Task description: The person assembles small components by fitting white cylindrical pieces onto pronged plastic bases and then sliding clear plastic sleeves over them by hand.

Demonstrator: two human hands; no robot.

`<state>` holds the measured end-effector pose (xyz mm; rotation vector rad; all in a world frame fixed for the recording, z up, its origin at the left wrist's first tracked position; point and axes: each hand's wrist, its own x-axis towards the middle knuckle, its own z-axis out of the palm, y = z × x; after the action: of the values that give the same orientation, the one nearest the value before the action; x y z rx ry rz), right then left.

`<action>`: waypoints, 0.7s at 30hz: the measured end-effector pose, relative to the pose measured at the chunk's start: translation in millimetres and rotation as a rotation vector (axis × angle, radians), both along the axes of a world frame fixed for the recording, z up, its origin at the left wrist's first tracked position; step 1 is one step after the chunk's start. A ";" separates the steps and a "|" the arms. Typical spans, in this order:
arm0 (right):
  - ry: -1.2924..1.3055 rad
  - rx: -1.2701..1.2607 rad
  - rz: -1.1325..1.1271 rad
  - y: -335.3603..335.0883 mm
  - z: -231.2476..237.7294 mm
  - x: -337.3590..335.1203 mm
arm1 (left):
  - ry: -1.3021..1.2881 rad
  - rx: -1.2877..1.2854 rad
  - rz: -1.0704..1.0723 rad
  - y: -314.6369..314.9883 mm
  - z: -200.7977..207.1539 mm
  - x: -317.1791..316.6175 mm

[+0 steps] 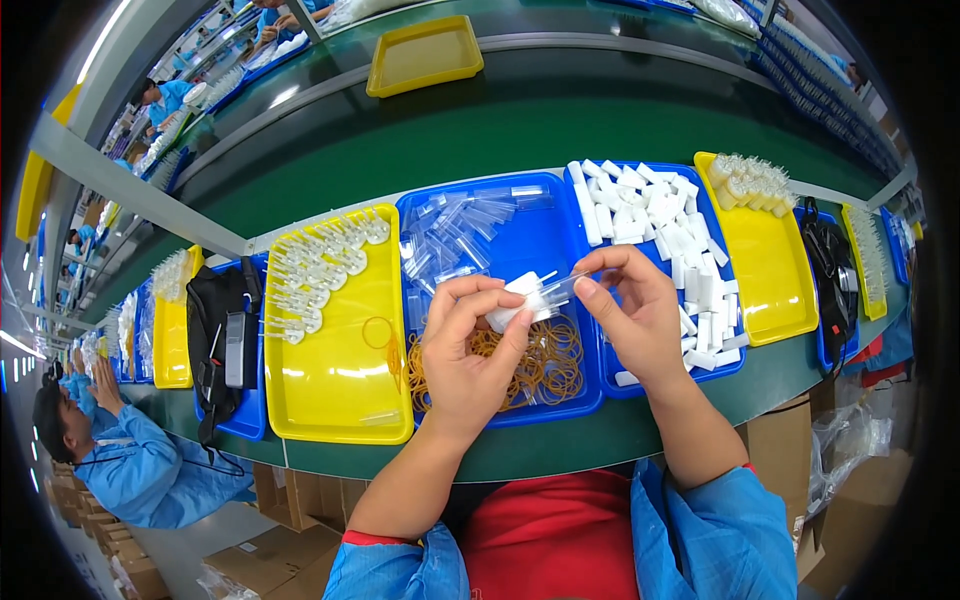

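Above the middle blue tray, my left hand pinches a white plastic piece with clear tubes standing out of its right side. My right hand has thumb and forefinger closed on a clear plastic tube at that side; whether its far end sits in the white piece I cannot tell. Loose clear tubes lie at the back of the tray. Under my hands is a heap of tan rubber bands. To the right, white plastic blocks fill another blue tray.
A yellow tray on the left holds rows of white pieces with tubes. Another yellow tray on the right has similar pieces at its back. Beyond runs a green conveyor carrying an empty yellow tray. A co-worker sits at far left.
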<state>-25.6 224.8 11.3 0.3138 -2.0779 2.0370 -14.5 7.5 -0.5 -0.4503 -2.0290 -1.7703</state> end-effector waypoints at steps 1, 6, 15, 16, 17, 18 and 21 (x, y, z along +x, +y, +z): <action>0.138 0.182 -0.063 1.6 0.2 -1.0 | -0.016 0.020 0.004 0.1 0.4 -0.1; 0.194 0.207 -0.085 0.8 4.1 -0.7 | -0.013 -0.041 0.030 -1.8 0.6 -0.8; 0.187 0.277 -0.070 -6.4 12.5 2.8 | -0.055 0.009 0.013 -1.1 1.6 -0.2; 0.226 0.307 -0.095 -9.5 14.0 4.2 | -0.072 0.054 -0.004 -1.1 -1.0 -0.5; 0.230 0.305 -0.091 -11.7 13.2 5.1 | -0.088 0.097 -0.020 -1.3 -2.7 -0.5; 0.266 0.362 -0.102 -13.0 12.3 6.6 | -0.085 0.098 -0.019 -1.3 -2.9 -0.3; 0.278 0.465 -0.083 -15.8 7.8 11.7 | -0.117 0.124 -0.023 -1.0 -2.0 1.0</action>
<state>-13.9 209.1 19.0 0.5394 -2.3101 1.3524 -13.6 6.5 -2.5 -0.3410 -1.9836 -1.9653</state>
